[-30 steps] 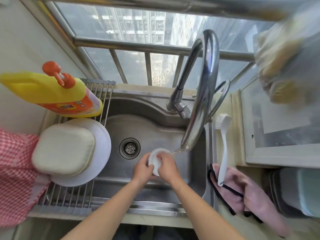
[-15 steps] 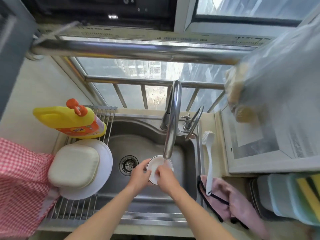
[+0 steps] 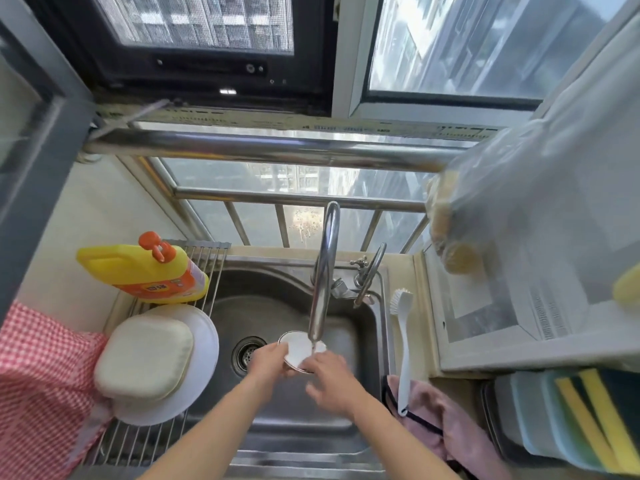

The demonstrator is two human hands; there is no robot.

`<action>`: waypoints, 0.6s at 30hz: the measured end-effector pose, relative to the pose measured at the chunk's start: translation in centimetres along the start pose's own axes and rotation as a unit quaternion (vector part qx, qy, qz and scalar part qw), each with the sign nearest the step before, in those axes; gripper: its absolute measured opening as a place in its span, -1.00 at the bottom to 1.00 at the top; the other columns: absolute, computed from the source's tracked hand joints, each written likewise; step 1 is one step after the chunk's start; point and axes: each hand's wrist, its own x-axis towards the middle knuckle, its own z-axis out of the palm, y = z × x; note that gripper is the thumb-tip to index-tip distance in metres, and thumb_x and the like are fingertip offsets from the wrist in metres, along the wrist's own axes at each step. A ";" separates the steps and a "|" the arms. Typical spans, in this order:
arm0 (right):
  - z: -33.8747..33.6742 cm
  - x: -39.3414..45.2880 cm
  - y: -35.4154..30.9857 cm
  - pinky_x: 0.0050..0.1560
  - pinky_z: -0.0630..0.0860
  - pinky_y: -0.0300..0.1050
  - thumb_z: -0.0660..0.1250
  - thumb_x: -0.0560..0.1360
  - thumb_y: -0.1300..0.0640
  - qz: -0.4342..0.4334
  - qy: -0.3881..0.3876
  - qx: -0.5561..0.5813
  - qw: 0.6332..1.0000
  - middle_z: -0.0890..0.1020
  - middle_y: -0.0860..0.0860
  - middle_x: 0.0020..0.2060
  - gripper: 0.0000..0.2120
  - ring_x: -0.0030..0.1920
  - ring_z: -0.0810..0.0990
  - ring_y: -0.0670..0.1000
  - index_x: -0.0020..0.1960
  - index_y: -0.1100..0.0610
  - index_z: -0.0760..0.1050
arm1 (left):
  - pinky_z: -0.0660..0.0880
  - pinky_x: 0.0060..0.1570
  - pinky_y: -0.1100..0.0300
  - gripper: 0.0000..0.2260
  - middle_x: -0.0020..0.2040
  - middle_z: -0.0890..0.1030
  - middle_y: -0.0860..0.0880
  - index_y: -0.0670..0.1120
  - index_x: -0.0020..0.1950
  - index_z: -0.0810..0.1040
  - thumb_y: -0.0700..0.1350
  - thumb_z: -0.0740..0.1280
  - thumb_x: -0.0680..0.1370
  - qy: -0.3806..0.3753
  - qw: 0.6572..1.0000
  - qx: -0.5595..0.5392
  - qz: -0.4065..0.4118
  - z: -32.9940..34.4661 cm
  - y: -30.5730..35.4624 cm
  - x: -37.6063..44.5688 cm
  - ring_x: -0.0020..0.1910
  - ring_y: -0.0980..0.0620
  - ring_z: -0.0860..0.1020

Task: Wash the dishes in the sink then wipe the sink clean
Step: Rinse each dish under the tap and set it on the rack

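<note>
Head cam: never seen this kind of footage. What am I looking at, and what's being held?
There is no robot: a person wears one wide-angle camera on the head, which looks down at their own bare hands over a steel sink. The left hand grips a small white dish under the faucet; the right hand is at the dish's near edge, blurred, so its grip is unclear. On the rack to the left lie a white plate with a cream square container upside down on it, and a yellow detergent bottle. To the right lie a white brush and a pink cloth.
</note>
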 end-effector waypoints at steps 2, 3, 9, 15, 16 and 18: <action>-0.1 0.0 0.1 -0.09 0.33 -0.02 0.23 0.55 0.13 0.019 0.071 0.053 0.996 0.59 -0.12 -0.17 -0.88 -0.05 0.52 0.00 -0.09 -0.04 0.51 | 0.37 -0.47 0.22 -0.76 -0.32 0.59 -0.17 -0.20 -0.11 0.60 -0.12 0.22 0.64 -0.001 1.000 0.017 -0.015 0.9 0.6 -0.1 -0.49 -0.03 0.49; 0.0 0.2 0.3 -0.17 0.31 -0.01 0.24 0.56 0.16 0.042 0.111 0.108 0.987 0.53 -0.12 -0.28 -0.83 -0.17 0.49 -0.01 -0.20 -0.02 0.44 | 0.40 -0.39 0.16 -0.69 -0.32 0.60 -0.17 -0.17 -0.12 0.57 -0.06 0.15 0.68 -0.003 0.999 0.053 -0.010 1.4 0.8 0.0 -0.44 -0.06 0.52; -0.2 0.9 0.1 -0.18 0.41 0.01 0.19 0.62 0.02 0.156 0.163 0.287 0.931 0.57 0.06 -0.29 -0.71 -0.22 0.52 0.07 -0.19 0.17 0.44 | -0.04 0.57 0.00 -0.41 0.64 0.01 -0.17 -0.09 0.66 -0.08 0.16 -0.06 0.71 -0.068 0.956 0.276 0.068 3.8 -2.2 -0.3 0.62 -0.12 -0.03; -1.5 0.9 0.5 -0.24 0.33 -0.02 0.24 0.60 0.03 0.156 0.098 0.298 0.937 0.49 0.00 -0.39 -0.67 -0.34 0.38 -0.13 -0.32 0.08 0.38 | 0.21 0.44 0.11 -0.58 0.28 0.42 0.02 -0.05 0.31 0.44 0.17 -0.03 0.70 -0.054 0.980 0.157 0.114 3.9 -2.4 1.2 0.38 -0.05 0.36; -1.6 0.8 0.7 -0.26 0.30 -0.07 0.26 0.61 0.06 0.160 0.095 0.305 0.934 0.47 -0.04 -0.41 -0.65 -0.37 0.35 -0.16 -0.35 0.06 0.37 | 0.35 0.38 0.05 -0.58 0.19 0.52 0.02 -0.03 0.19 0.51 0.22 0.01 0.68 -0.078 0.978 0.144 0.130 3.5 -2.6 1.5 0.27 -0.04 0.47; -1.6 0.8 1.1 -0.27 0.35 -0.04 0.29 0.58 -0.04 0.167 0.119 0.319 0.925 0.54 0.02 -0.41 -0.63 -0.38 0.41 -0.14 -0.32 0.14 0.49 | 0.51 -0.01 0.07 -0.52 -0.05 0.61 -0.03 -0.10 0.07 0.59 0.28 0.15 0.60 -0.127 0.976 0.111 0.139 2.8 -2.6 1.2 -0.04 -0.01 0.57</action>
